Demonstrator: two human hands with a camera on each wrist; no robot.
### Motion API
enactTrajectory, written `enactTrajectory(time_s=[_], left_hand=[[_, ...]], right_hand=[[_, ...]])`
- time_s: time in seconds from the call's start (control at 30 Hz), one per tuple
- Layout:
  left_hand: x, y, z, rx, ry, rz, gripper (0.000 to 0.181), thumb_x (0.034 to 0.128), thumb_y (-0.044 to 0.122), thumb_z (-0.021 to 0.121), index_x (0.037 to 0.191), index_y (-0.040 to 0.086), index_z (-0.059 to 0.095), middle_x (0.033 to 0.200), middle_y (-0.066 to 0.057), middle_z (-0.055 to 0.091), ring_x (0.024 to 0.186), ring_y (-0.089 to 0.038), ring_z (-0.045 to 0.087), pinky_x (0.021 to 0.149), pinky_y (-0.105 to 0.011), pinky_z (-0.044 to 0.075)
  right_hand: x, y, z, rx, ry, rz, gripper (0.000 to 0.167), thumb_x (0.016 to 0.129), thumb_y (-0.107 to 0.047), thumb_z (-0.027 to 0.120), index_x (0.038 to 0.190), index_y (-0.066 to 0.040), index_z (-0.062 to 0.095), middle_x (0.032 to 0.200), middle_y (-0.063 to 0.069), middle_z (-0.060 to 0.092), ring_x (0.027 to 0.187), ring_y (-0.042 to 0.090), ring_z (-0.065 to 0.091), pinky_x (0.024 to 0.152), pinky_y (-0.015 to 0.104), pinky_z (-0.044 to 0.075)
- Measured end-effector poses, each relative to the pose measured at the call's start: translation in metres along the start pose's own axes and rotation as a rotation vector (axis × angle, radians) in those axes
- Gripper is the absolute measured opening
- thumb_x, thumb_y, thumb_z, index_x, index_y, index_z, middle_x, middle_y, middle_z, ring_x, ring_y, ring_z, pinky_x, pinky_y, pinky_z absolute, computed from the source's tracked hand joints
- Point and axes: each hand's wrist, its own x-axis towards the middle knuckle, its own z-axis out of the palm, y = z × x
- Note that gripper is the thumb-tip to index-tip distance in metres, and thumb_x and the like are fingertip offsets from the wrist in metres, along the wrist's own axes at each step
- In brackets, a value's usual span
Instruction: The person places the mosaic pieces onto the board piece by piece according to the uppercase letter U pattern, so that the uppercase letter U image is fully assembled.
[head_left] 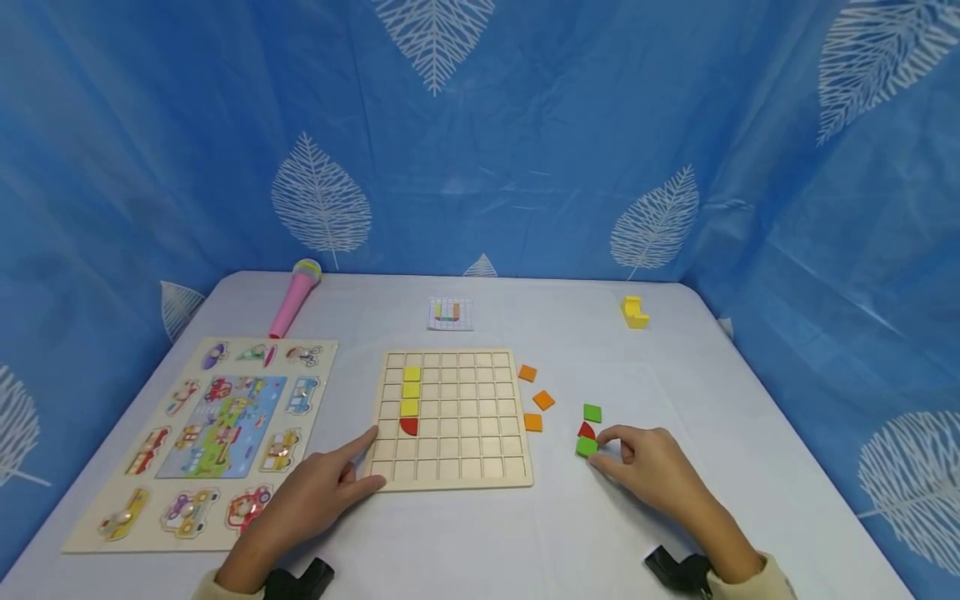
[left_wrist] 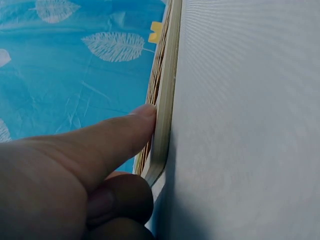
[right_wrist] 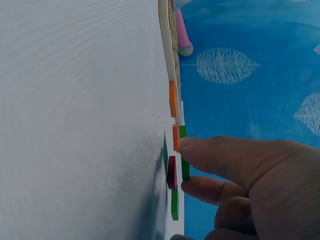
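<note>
My left hand (head_left: 318, 493) rests at the near-left corner of a wooden grid board (head_left: 468, 477). Its index finger touches the left side and its thumb (left_wrist: 142, 117) lies on the edge. On the board, several yellow square tiles (head_left: 411, 389) form a column, with a red quarter-round tile (head_left: 408, 427) below them. My right hand (head_left: 660, 468) pinches a green square tile (head_left: 587, 447) between thumb and index finger. The right wrist view shows that green tile (right_wrist: 186, 167) raised off the table. Beside it lie another red tile (head_left: 587, 431) and a second green tile (head_left: 592, 412).
Orange square tiles (head_left: 543, 400) lie along the board's right side. A pattern card (head_left: 450, 314) is behind the board. A vehicle puzzle board (head_left: 172, 546) and a pink toy microphone (head_left: 291, 304) occupy the left. A small yellow object (head_left: 634, 313) stands at the back right.
</note>
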Motion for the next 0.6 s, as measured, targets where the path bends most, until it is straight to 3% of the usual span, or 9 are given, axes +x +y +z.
enactTrajectory(time_s=[0.23, 0.6], left_hand=[[0.0, 0.0, 0.001, -0.008, -0.009, 0.017, 0.072, 0.0915, 0.04, 0.076, 0.153, 0.013, 0.051, 0.059, 0.006, 0.047, 0.048, -0.008, 0.038, 0.048, -0.025, 0.031], [0.001, 0.001, -0.001, 0.01, 0.001, 0.007, 0.072, 0.0908, 0.041, 0.077, 0.153, 0.014, 0.051, 0.059, 0.006, 0.048, 0.049, -0.008, 0.038, 0.049, -0.026, 0.031]], right_hand=[[0.001, -0.004, -0.004, -0.006, -0.01, -0.015, 0.023, 0.085, -0.03, 0.085, 0.103, -0.017, 0.078, 0.054, -0.008, 0.042, 0.049, 0.007, 0.035, 0.047, 0.024, 0.028], [0.019, -0.019, -0.001, -0.045, -0.013, -0.147, 0.015, 0.085, -0.028, 0.084, 0.097, -0.022, 0.077, 0.053, -0.012, 0.037, 0.049, 0.005, 0.033, 0.049, 0.023, 0.028]])
